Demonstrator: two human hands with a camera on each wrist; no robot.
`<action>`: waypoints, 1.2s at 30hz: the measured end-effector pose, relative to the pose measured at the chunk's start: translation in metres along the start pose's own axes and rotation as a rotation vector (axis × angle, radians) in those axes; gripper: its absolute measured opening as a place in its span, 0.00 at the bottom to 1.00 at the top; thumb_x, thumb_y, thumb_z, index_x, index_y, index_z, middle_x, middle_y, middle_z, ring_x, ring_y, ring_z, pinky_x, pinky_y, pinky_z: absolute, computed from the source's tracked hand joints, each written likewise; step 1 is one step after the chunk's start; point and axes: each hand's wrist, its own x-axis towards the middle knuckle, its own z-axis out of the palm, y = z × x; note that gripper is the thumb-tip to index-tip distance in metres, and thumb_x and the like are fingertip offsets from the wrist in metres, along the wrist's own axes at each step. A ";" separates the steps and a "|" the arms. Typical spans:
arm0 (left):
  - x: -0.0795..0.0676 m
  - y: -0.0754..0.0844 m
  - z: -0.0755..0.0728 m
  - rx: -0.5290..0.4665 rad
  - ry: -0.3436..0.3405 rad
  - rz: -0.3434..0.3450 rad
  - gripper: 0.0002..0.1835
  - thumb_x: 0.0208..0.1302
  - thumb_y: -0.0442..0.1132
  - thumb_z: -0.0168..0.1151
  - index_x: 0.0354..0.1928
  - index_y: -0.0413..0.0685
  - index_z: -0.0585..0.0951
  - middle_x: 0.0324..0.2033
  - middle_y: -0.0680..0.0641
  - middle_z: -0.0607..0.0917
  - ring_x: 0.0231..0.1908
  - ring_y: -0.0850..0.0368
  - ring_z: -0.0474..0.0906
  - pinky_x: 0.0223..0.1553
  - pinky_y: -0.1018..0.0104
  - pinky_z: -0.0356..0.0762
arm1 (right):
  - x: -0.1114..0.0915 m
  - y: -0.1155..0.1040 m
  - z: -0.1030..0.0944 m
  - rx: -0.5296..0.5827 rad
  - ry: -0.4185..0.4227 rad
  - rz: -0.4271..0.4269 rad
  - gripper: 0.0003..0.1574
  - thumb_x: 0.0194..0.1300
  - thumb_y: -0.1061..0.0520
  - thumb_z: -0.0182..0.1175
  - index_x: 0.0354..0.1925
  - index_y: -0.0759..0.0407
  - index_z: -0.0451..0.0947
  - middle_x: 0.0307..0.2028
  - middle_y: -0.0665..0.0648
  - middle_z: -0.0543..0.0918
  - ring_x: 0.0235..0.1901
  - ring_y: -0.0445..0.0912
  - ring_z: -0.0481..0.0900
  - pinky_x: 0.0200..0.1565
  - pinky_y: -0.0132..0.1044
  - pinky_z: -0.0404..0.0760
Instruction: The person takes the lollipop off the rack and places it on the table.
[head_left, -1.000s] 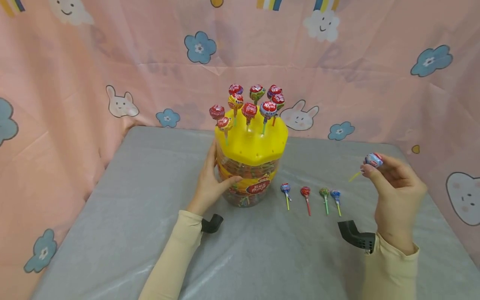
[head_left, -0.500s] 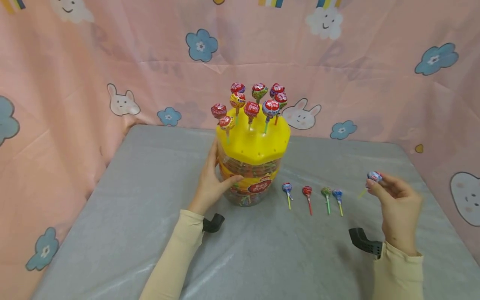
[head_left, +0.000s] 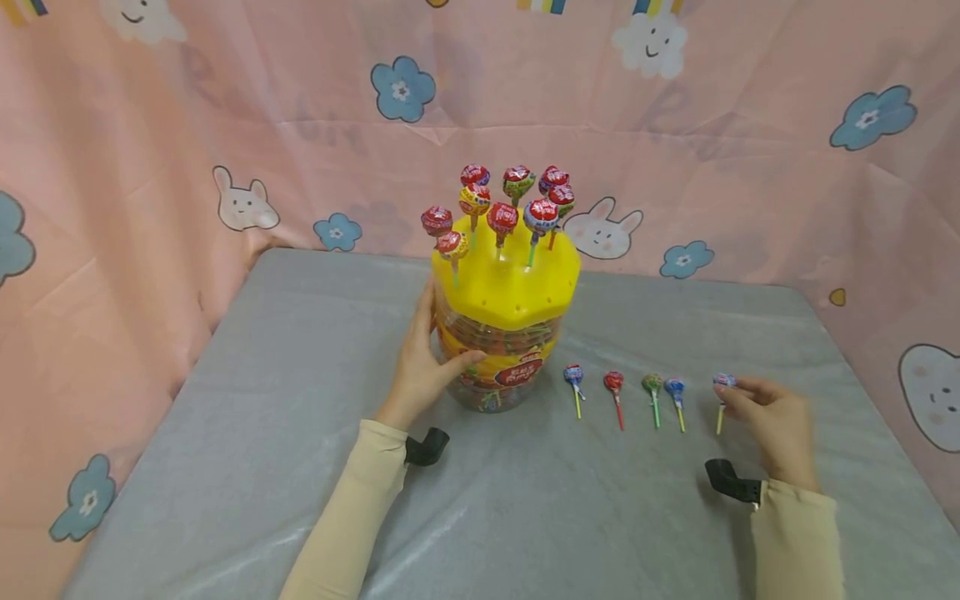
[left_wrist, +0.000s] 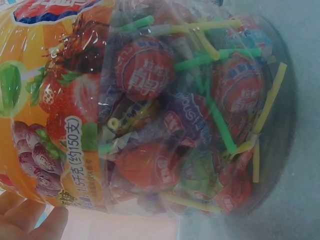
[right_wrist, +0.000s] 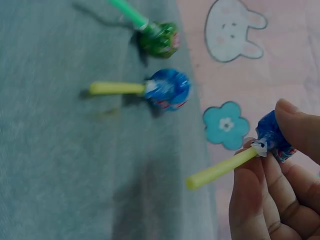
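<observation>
My left hand [head_left: 420, 375] grips the left side of a clear plastic jar of lollipops [head_left: 498, 362], thumb across its front label and fingers round the back. Several wrapped lollipops stand upright in the jar's yellow lid [head_left: 510, 287]. In the left wrist view, more lollipops [left_wrist: 145, 67] show through the clear wall. My right hand [head_left: 776, 425] pinches a blue-wrapped lollipop [right_wrist: 270, 132] by its head, its yellow stick [right_wrist: 220, 169] pointing free. It is low over the table, just right of another blue lollipop [head_left: 675, 390].
A green lollipop [head_left: 652, 385], a red lollipop [head_left: 614, 383] and a blue-purple lollipop [head_left: 573, 375] lie spaced in a row on the grey tabletop [head_left: 480, 517], right of the jar. A pink printed curtain [head_left: 300, 100] hangs behind the table.
My right hand has come down and left with the blue lollipop, toward the end of the row. My left hand keeps its hold on the jar.
</observation>
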 end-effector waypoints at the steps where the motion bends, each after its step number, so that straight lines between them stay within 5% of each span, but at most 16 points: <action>1: 0.000 0.000 0.000 0.001 0.000 -0.001 0.58 0.50 0.64 0.64 0.75 0.58 0.40 0.73 0.51 0.50 0.69 0.50 0.53 0.67 0.51 0.54 | 0.003 0.005 0.002 -0.029 -0.002 0.004 0.27 0.57 0.44 0.68 0.45 0.65 0.79 0.21 0.36 0.81 0.19 0.36 0.80 0.26 0.25 0.73; 7: 0.000 0.000 0.000 -0.002 -0.001 -0.003 0.62 0.44 0.73 0.58 0.75 0.56 0.40 0.73 0.49 0.50 0.69 0.49 0.53 0.67 0.50 0.55 | 0.004 0.003 0.009 -0.178 -0.045 0.020 0.34 0.59 0.47 0.65 0.50 0.76 0.75 0.23 0.51 0.84 0.18 0.35 0.78 0.27 0.27 0.69; 18: -0.001 0.002 0.000 -0.016 -0.006 -0.013 0.61 0.46 0.68 0.61 0.75 0.54 0.40 0.73 0.48 0.48 0.69 0.48 0.52 0.68 0.50 0.54 | 0.000 -0.006 0.018 -0.305 -0.087 -0.045 0.29 0.60 0.54 0.64 0.47 0.81 0.75 0.29 0.67 0.84 0.18 0.37 0.77 0.20 0.27 0.71; 29: -0.002 0.003 -0.001 -0.017 0.002 -0.018 0.63 0.44 0.71 0.59 0.75 0.53 0.40 0.73 0.47 0.48 0.69 0.49 0.52 0.68 0.50 0.54 | 0.000 -0.004 0.021 -0.475 -0.105 -0.162 0.24 0.59 0.54 0.64 0.42 0.77 0.79 0.31 0.68 0.83 0.26 0.50 0.78 0.23 0.37 0.73; 36: -0.002 0.001 -0.001 -0.013 0.006 0.001 0.63 0.44 0.72 0.58 0.75 0.52 0.40 0.73 0.46 0.48 0.69 0.49 0.52 0.67 0.50 0.54 | -0.001 -0.006 0.021 -0.473 -0.112 -0.162 0.23 0.59 0.56 0.64 0.41 0.78 0.78 0.29 0.67 0.82 0.25 0.49 0.77 0.22 0.36 0.71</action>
